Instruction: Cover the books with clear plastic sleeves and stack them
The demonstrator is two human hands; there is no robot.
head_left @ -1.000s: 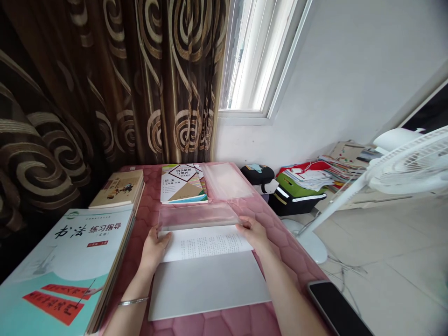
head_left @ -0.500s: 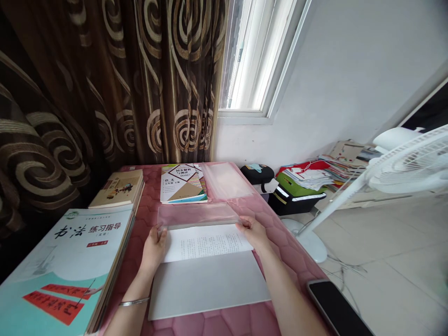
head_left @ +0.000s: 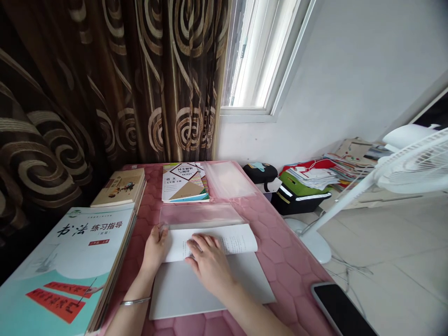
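Where the book (head_left: 241, 240) bends, print shows | lower side (head_left: 185, 290) plain grey

Pretty sure this is a room in someone's home. There's a heavy brown curtain (head_left: 140, 84) with swirl patterns beside the window (head_left: 257, 56), a white standing fan (head_left: 353, 196) on pale floor tiles (head_left: 402, 242), and papers (head_left: 350, 161) just kind of piled up along the wall. The bench (head_left: 280, 242) has a quilted-looking pink cover, with schoolbooks (head_left: 185, 184) and a phone (head_left: 343, 308) lying on it. Super lived-in look.
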